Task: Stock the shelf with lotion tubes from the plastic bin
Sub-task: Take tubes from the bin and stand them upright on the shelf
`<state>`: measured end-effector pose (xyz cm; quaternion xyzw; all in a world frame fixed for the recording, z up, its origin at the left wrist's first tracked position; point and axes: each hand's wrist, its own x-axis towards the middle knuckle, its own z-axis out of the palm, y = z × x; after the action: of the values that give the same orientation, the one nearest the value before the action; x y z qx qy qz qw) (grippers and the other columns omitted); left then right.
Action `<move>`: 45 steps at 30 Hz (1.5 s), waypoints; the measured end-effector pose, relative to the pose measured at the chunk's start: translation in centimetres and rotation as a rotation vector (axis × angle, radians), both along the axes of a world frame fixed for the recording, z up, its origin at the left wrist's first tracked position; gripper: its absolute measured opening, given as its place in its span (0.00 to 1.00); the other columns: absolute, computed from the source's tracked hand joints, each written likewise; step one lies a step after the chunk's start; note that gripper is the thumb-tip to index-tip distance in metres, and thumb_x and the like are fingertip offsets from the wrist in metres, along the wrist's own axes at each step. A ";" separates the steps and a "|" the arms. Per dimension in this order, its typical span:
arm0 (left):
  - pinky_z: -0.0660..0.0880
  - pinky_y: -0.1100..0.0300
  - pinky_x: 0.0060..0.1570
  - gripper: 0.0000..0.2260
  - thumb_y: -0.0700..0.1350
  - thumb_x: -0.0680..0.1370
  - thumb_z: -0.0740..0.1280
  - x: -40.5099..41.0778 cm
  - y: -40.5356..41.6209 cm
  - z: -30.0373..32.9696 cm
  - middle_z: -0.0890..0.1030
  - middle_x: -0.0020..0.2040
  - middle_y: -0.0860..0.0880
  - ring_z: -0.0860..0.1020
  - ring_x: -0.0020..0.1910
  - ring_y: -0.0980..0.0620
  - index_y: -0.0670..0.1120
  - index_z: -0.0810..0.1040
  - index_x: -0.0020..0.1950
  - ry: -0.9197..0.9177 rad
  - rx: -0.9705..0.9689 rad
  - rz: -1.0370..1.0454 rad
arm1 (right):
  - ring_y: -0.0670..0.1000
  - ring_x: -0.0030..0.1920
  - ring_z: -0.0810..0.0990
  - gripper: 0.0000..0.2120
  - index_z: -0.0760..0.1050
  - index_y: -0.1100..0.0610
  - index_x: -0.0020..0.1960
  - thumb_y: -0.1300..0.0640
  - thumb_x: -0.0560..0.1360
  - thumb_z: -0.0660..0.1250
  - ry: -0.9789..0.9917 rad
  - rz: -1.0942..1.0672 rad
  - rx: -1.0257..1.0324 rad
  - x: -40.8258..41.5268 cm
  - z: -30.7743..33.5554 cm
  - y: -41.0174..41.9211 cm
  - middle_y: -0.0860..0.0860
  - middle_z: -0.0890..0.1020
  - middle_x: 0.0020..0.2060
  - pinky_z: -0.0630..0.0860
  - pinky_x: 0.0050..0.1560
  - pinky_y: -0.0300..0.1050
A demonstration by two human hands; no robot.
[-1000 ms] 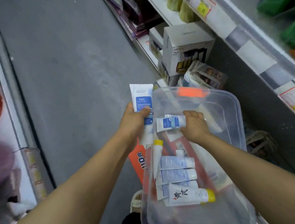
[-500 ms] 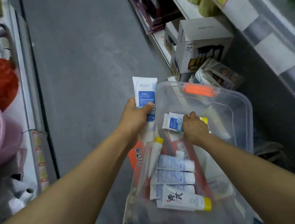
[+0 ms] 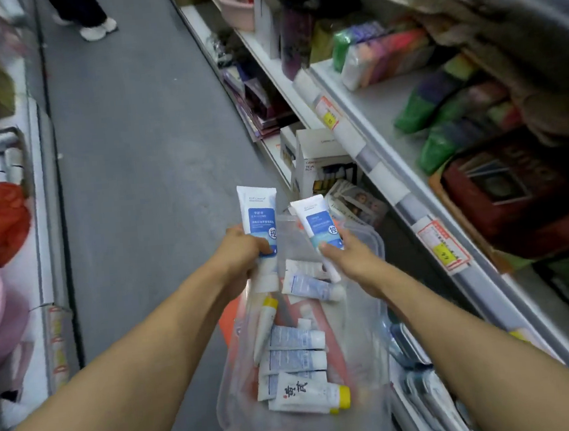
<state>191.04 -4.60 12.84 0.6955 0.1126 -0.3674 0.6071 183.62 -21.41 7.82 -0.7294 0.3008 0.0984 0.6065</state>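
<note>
2 white-and-blue lotion tubes stand raised over a clear plastic bin (image 3: pixel 371 317) in a shop aisle, 1 in each of a person's hands. The left hand (image 3: pixel 241 253) wraps its fingers around the lower part of the left tube (image 3: pixel 259 214), crimped end up. The right hand (image 3: pixel 356 260) pinches the right tube (image 3: pixel 318 222) between thumb and fingers, tilted slightly toward the other; the 2 tubes sit near each other but apart. Below the hands, more tubes lie loose in the bin: a pale blue tube (image 3: pixel 311 287) just under the right hand, a yellow-capped tube (image 3: pixel 265 327) lying lengthwise, several white-capped tubes (image 3: pixel 296 350) stacked side by side, and a large white tube with red lettering (image 3: pixel 309 395) nearest the camera. To the right runs a grey shelf (image 3: pixel 373 111) edged with price labels (image 3: pixel 442 246), holding bright packaged sponges (image 3: pixel 385 51). A white boxed tea set (image 3: pixel 319 157) stands on the lower shelf beyond the bin. At the far end of the aisle, another person's white shoes (image 3: pixel 98 28) show.
</note>
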 end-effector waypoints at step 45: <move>0.74 0.48 0.54 0.21 0.32 0.74 0.66 -24.8 -2.7 28.3 0.75 0.55 0.47 0.76 0.55 0.47 0.51 0.63 0.59 -0.549 -0.476 -0.935 | 0.48 0.50 0.78 0.17 0.66 0.57 0.58 0.59 0.73 0.70 -0.353 -0.880 -0.692 -37.4 34.5 9.1 0.50 0.78 0.53 0.73 0.47 0.40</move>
<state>166.20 -7.31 41.15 0.5858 -0.4523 -0.4179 0.5270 146.20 -12.27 42.30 -0.6968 0.4844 -0.3894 0.3580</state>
